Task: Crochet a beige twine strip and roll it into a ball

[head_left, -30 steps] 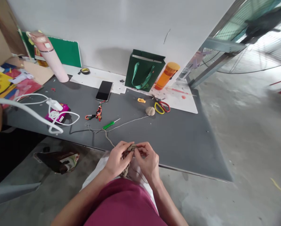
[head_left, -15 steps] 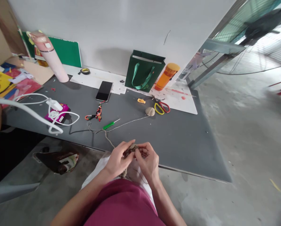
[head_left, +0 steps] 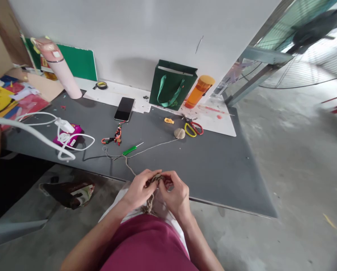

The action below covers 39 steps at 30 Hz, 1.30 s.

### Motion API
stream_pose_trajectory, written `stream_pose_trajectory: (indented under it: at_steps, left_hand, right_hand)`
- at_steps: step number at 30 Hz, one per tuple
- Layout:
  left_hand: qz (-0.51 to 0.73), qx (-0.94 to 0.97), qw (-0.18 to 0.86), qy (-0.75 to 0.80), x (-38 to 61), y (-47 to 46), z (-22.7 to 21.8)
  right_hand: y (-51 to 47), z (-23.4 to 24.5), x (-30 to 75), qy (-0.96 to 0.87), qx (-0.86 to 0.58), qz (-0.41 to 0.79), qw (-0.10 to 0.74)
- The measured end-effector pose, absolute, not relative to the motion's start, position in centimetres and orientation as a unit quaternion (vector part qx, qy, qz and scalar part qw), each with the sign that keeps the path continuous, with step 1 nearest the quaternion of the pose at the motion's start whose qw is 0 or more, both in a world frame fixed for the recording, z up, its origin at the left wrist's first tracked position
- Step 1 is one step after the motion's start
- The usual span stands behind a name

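Fingers of the left hand (head_left: 140, 189) and right hand (head_left: 176, 191) are pinched on the cord (head_left: 157, 177), which lies at the left's two o'clock and the right's ten. It looks brownish-grey, thick and knotted, partly hidden; a bumpy length shows at the left's five o'clock.

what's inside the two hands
A tan yarn piece shows between the left hand and right hand; a tan strip hangs below. The rest is covered by the grip, so any tool in there cannot be seen.
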State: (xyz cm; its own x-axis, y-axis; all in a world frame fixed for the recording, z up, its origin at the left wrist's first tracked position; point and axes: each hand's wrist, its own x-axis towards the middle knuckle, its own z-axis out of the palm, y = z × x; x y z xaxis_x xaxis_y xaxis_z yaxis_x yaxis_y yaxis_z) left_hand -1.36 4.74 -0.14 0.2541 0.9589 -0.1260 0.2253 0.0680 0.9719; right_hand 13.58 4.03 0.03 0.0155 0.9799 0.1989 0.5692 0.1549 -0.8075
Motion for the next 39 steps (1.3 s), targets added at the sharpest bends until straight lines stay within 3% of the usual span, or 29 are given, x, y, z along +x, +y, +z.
stream_pose_trajectory:
  at_steps: [5,10,17,24,32,39]
  left_hand:
    - [0.359,0.578,0.529,0.506,-1.0,4.4,-0.3]
    - [0.359,0.576,0.542,0.495,-1.6,4.8,-0.5]
    - [0.366,0.571,0.545,0.494,-1.3,4.7,-0.7]
    - [0.358,0.594,0.532,0.486,-1.3,4.8,0.0]
    - [0.361,0.579,0.550,0.481,-1.6,4.7,-0.9]
    - [0.369,0.583,0.527,0.496,-1.3,4.4,-0.8]
  right_hand:
    - [4.1,-0.2,13.5,-0.584,-0.628,0.338,0.387]
    - [4.1,0.2,13.6,-0.641,-0.596,0.308,0.373]
    - [4.4,0.0,13.6,-0.535,-0.633,0.399,0.393]
    - [4.2,0.2,13.6,-0.624,-0.617,0.305,0.370]
    - [4.8,0.0,14.0,-0.476,-0.615,0.499,0.383]
    - [4.6,-0.1,13.6,-0.486,-0.618,0.469,0.403]
